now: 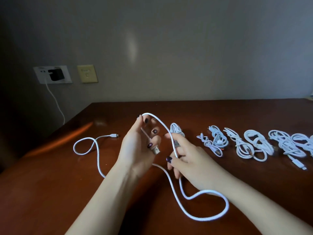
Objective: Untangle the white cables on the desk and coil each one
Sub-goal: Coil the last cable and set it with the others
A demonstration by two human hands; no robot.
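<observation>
**Head view.** One loose white cable [208, 219] spans both hands above the brown desk [50, 192]. The left hand [138, 146], palm turned inward, has its fingers curled round the cable's end. The metal USB plug [156, 150] protrudes below them toward the right hand [191, 161]. From that grip the cable rises, arches over the left fingertips and descends to the right hand, which pinches it between thumb and fingers just beside the left. The first turn of a coil is thus judged to be in hand.

Below the right hand the slack lies on the desk. It runs toward the viewer, sweeps round in a wide bend beneath the right forearm and passes under the left wrist. At far left it forms one small closed loop before ending in the small connector [113, 135]. The free length therefore lies mostly below and to the left of the hands, its long axis running roughly left to right. The right hand is the nearer to the slack that must feed next.

The cable looks round, smooth, limp and free of knots, though the small loop crosses itself once. Further right, the coiled cables [254, 146] lie in a row along the desk, the closest bundle just beyond the right hand's fingers.
</observation>
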